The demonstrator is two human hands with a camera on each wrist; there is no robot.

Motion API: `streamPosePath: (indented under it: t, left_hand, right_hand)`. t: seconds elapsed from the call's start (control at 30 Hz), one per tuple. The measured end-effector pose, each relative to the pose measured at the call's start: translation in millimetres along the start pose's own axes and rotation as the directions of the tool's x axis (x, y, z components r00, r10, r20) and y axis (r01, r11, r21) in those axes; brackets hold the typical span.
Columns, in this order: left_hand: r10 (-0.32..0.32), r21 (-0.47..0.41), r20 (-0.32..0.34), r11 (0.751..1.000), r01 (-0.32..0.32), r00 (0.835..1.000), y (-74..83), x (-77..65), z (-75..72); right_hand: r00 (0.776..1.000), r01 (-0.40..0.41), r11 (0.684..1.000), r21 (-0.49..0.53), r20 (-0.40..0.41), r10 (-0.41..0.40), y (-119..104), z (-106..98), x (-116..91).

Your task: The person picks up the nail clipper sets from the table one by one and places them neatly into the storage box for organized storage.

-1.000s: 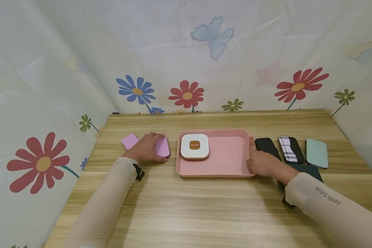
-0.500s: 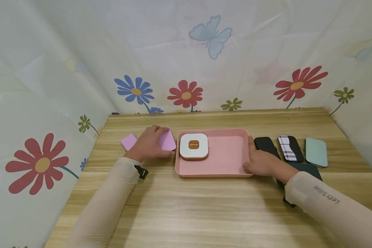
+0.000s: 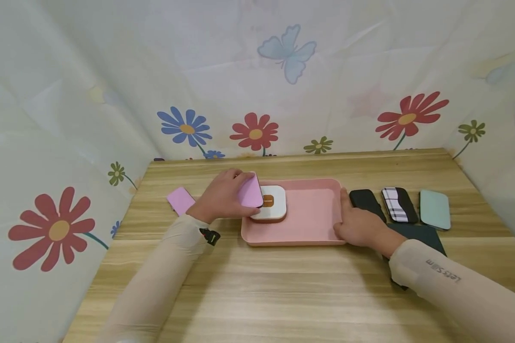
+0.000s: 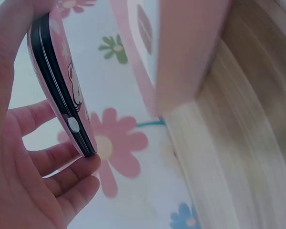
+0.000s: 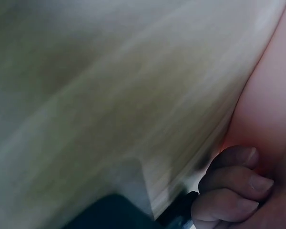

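My left hand (image 3: 223,197) grips a slim pink case (image 3: 251,191) by its opposite edges, thumb on the near side. In the left wrist view the pink case (image 4: 62,81) shows a black rim, a small silvery clasp and a cartoon print underneath. From the head view it overlaps a white rounded-square case (image 3: 277,197) with a brown label, which sits at the left end of a pink tray (image 3: 311,216). My right hand (image 3: 362,226) holds the tray's right end, thumb over the rim; in the right wrist view its curled fingers (image 5: 233,186) lie against the tray wall (image 5: 267,100).
Another pink case (image 3: 181,201) lies at the left of the wooden table (image 3: 257,286). Right of the tray lie a black case (image 3: 366,202), a plaid-and-black case (image 3: 399,205), a mint case (image 3: 435,209) and a dark green flat item (image 3: 420,236). A flower-printed sheet (image 3: 339,114) hangs behind.
My left hand has lifted the pink case off the table and carried it right, over the tray's left end. My right hand stays at the tray's right end, its thumb now slightly further in.
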State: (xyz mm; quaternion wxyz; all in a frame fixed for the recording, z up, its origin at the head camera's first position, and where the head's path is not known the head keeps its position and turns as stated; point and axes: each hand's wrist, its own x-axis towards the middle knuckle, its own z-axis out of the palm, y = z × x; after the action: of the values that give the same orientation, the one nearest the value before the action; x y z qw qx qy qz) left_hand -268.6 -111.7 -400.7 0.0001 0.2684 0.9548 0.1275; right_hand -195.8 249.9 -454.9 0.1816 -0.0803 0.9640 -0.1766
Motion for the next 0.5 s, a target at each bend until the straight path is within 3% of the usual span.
streamPosePath:
  t: [0.27,0.5]
  left_hand:
    - [0.089,0.004,-0.001,0.996,-0.089,0.996,29.8,18.4,8.6]
    - [0.113,0.016,0.048,0.993,-0.114,0.992,55.7,33.9,19.9]
  right_hand:
    - [1.0,-0.016,1.0,-0.01,0.002,0.016,0,1,1]
    - [0.999,-0.032,0.999,-0.016,-0.001,0.032,-1,0,1]
